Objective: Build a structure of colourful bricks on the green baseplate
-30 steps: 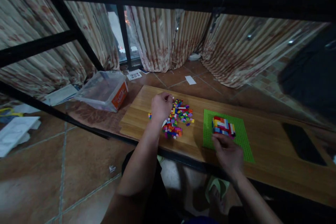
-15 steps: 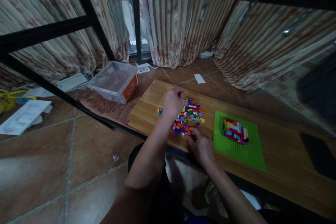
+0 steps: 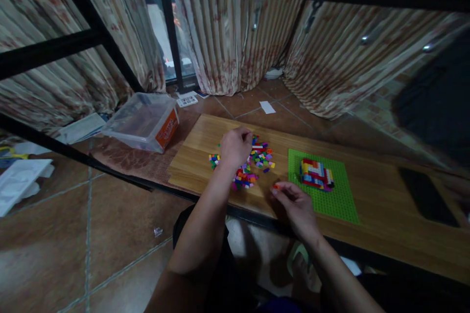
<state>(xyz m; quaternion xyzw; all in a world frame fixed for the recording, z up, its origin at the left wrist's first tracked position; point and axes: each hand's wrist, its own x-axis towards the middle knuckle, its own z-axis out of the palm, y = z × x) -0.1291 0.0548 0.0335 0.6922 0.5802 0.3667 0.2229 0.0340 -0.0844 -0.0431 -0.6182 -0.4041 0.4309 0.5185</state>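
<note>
My right hand (image 3: pixel 298 205) pinches a small orange-red toy brick (image 3: pixel 276 187) between thumb and fingertips, just above the wooden board near its front edge. Over the loose pile of small coloured bricks (image 3: pixel 245 176) is my left hand (image 3: pixel 235 147), its fingers curled together; whatever they hold is hidden. To the right of my right hand lies a green studded baseplate (image 3: pixel 341 200). A block built of red, white, yellow and blue bricks (image 3: pixel 316 174) sits on that plate, touched by neither hand.
A clear plastic box (image 3: pixel 134 124) with an orange label stands left of the wooden board (image 3: pixel 191 142). On the board's right end lies a dark flat object (image 3: pixel 428 195). Striped curtains (image 3: pixel 235 44), a black metal frame and a white paper (image 3: pixel 267 107) are behind.
My right hand has moved right, away from the pile, with the orange-red brick in its fingers. My left hand stays over the pile. The camera view has shifted a little.
</note>
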